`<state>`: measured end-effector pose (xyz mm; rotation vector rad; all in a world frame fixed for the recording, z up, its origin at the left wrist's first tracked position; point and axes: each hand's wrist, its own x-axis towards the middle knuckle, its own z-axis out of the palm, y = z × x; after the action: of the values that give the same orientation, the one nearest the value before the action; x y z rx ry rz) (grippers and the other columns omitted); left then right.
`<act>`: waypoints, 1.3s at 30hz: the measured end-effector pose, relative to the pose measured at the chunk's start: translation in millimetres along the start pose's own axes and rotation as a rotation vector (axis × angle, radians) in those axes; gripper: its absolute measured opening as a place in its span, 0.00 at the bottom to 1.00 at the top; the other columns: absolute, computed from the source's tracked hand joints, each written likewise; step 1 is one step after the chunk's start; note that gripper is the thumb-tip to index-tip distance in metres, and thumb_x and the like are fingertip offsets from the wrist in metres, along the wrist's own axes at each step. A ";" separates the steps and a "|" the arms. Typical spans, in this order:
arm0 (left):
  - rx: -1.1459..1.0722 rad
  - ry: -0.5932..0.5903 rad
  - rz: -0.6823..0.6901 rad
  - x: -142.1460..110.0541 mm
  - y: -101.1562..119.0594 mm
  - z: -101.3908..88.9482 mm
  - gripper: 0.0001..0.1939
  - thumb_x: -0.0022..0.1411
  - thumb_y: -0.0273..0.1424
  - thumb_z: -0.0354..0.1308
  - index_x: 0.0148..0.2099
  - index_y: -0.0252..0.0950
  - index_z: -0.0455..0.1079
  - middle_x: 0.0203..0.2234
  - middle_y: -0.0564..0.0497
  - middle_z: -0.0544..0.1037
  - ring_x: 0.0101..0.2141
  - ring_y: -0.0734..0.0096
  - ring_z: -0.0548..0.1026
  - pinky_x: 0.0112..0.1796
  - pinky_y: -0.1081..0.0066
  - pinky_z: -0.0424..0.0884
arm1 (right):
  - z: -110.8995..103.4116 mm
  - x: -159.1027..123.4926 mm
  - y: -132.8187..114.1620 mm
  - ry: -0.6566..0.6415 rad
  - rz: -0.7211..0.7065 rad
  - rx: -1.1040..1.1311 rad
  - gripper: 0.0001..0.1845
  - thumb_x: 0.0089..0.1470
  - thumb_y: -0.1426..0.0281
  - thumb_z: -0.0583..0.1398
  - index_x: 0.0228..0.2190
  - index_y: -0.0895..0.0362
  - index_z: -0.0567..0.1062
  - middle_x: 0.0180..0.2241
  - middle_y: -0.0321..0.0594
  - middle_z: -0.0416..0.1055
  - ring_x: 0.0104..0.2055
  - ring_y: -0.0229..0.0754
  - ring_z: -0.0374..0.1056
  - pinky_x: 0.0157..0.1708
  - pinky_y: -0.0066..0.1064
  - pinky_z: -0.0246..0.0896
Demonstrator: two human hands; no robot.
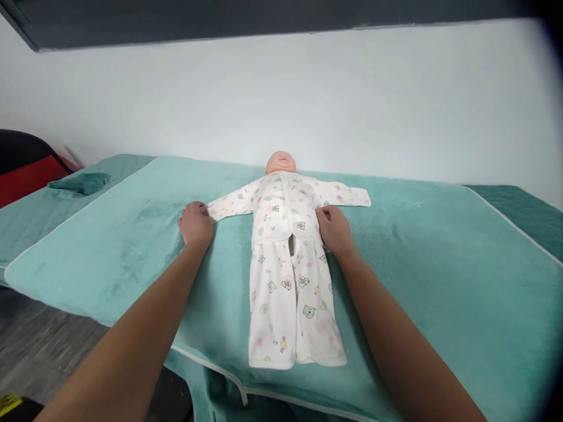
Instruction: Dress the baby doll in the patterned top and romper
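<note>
A baby doll (pixel 281 161) lies on its back, its head toward the wall. It wears a white printed baby shirt (pixel 285 205), with buttons down the front, and matching baby trousers (pixel 272 299). Both sleeves are spread out sideways. My left hand (pixel 196 224) is closed on the cuff of the sleeve at the left. At the shirt's right side edge, above the trousers' waist, my right hand (pixel 335 230) pinches the cloth. The doll's hands and feet are hidden by the clothes.
A light green blanket (pixel 440 252) with pale piping covers the table under the doll. Darker green cloth (pixel 523 211) shows at the right. A white wall (pixel 281 94) rises behind. At the far left is a black and red chair (pixel 30 173).
</note>
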<state>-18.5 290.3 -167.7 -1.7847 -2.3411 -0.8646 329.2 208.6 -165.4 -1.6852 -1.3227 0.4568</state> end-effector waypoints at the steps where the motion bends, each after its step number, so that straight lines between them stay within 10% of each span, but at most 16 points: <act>1: -0.013 0.017 0.002 -1.0 -0.5 -1.6 0.16 0.65 0.29 0.46 0.52 0.38 0.69 0.51 0.38 0.74 0.54 0.48 0.69 0.52 0.53 0.64 | -2.0 1.0 0.4 0.004 -0.008 -0.061 0.18 0.61 0.55 0.52 0.34 0.56 0.72 0.40 0.47 0.74 0.42 0.47 0.66 0.45 0.37 0.57; 8: -0.233 0.207 0.000 -32.9 17.2 -17.0 0.16 0.66 0.29 0.44 0.54 0.35 0.65 0.50 0.41 0.73 0.52 0.59 0.71 0.54 0.63 0.67 | -8.1 5.8 -4.1 -0.116 0.070 -0.153 0.26 0.64 0.49 0.47 0.27 0.54 0.68 0.31 0.44 0.73 0.35 0.46 0.64 0.37 0.34 0.52; 13: -0.816 -0.137 -0.133 -88.2 59.3 -21.2 0.20 0.68 0.42 0.51 0.55 0.37 0.67 0.38 0.48 0.78 0.36 0.64 0.77 0.43 0.63 0.72 | -11.2 7.2 -7.3 -0.165 0.101 -0.027 0.26 0.61 0.47 0.50 0.26 0.54 0.68 0.31 0.42 0.72 0.36 0.46 0.64 0.36 0.34 0.51; 18: -1.201 -0.428 -0.177 -125.7 88.3 -23.5 0.31 0.59 0.48 0.64 0.61 0.40 0.71 0.56 0.45 0.77 0.56 0.50 0.73 0.56 0.57 0.67 | -11.8 2.3 -9.1 -0.205 0.085 0.144 0.25 0.59 0.46 0.51 0.26 0.54 0.67 0.30 0.38 0.70 0.36 0.44 0.64 0.37 0.33 0.53; 31: -1.532 -0.685 -0.099 -89.5 113.5 -7.6 0.33 0.55 0.36 0.68 0.63 0.38 0.71 0.57 0.46 0.77 0.58 0.46 0.72 0.60 0.54 0.65 | -7.5 5.9 -6.0 -0.129 -0.024 0.477 0.17 0.57 0.52 0.56 0.27 0.52 0.64 0.25 0.30 0.59 0.29 0.39 0.55 0.32 0.30 0.53; 39: -1.431 -0.666 -0.029 -87.9 116.2 1.7 0.31 0.58 0.39 0.67 0.63 0.43 0.70 0.64 0.51 0.70 0.65 0.51 0.63 0.64 0.59 0.59 | -21.1 5.6 -7.3 -0.064 0.294 0.360 0.16 0.53 0.58 0.57 0.21 0.52 0.60 0.20 0.31 0.57 0.24 0.39 0.53 0.25 0.32 0.48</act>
<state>115.7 234.2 -157.9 -2.7277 -2.0141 -2.7715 342.9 204.6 -147.2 -1.5709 -0.9673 0.8729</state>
